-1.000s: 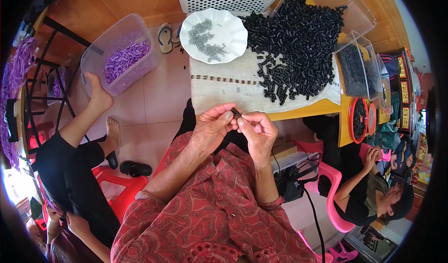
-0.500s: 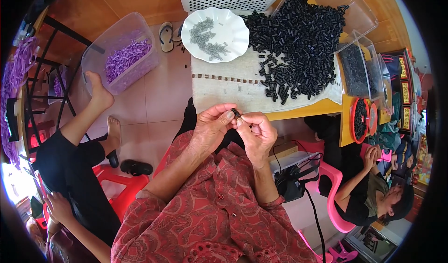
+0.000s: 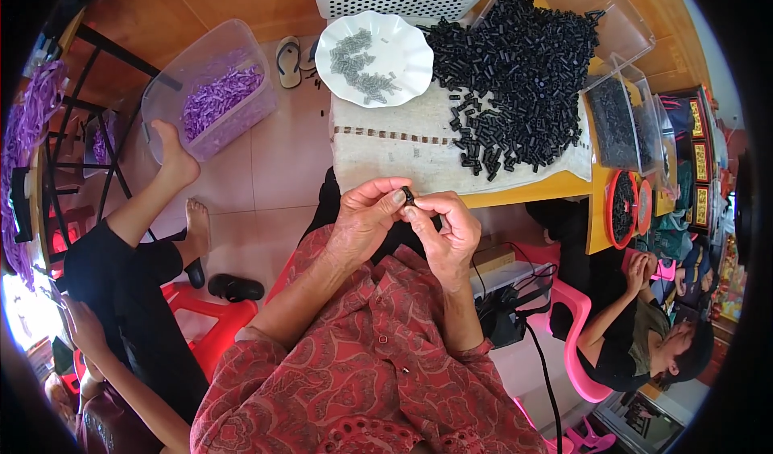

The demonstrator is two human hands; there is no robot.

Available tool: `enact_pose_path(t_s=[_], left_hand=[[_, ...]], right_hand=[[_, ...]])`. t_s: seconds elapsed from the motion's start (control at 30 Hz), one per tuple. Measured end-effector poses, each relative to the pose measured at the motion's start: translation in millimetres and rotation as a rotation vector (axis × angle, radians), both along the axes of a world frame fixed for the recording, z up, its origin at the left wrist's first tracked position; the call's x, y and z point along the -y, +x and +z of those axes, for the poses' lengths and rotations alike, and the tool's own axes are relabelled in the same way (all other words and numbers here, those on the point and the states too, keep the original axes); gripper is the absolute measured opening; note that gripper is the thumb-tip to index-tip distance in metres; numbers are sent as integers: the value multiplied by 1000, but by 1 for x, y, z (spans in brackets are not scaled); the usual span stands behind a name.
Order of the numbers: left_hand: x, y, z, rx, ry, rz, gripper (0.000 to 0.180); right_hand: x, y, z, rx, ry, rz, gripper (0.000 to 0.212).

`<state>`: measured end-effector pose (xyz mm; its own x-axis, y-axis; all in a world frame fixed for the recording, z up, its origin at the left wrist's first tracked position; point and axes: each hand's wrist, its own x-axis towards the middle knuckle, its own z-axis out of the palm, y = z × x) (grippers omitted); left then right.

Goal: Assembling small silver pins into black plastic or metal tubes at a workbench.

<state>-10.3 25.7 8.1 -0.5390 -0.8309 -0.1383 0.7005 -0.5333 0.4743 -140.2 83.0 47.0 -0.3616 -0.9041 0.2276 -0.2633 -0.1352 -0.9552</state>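
Note:
Between my fingertips, just off the table's near edge, is a small black cylindrical piece (image 3: 408, 195). My left hand (image 3: 364, 219) pinches it from the left, thumb and index finger closed on it. Pressed against its right side are the thumb and index finger of my right hand (image 3: 445, 230). A large heap of similar black pieces (image 3: 523, 75) lies on the cloth-covered table (image 3: 378, 160). Left of the heap stands a white scalloped plate (image 3: 415, 55) with small clear pieces (image 3: 362, 59) scattered on it.
A white perforated basket (image 3: 386, 3) stands behind the plate. Clear bins (image 3: 620, 111) and a red round tray (image 3: 620, 208) line the right. On the floor, a bin (image 3: 258, 116) holds purple strips. A person (image 3: 137, 293) sits left; another person (image 3: 644, 333) sits right on a pink chair (image 3: 580, 349).
Both hands keep their pinch on the black piece, its dark body showing slightly more. The left person's hand has shifted up and left along the leg. The whole view has moved slightly.

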Motion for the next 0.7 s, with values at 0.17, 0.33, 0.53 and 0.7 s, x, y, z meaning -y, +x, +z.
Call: enact_pose_path(t_s=[0.17, 0.33, 0.53, 0.7], left_hand=[[1, 2, -1, -34, 38, -82, 22], [4, 1, -1, -69, 10, -85, 31], [6, 4, 0, -17, 23, -117, 34], [6, 7, -1, 5, 2, -172, 39]], right_hand=[[5, -9, 13, -22, 15, 31, 30], [12, -11, 23, -155, 5, 70, 42], [11, -12, 13, -173, -14, 151, 42], [7, -13, 9, -123, 0, 79, 35]])
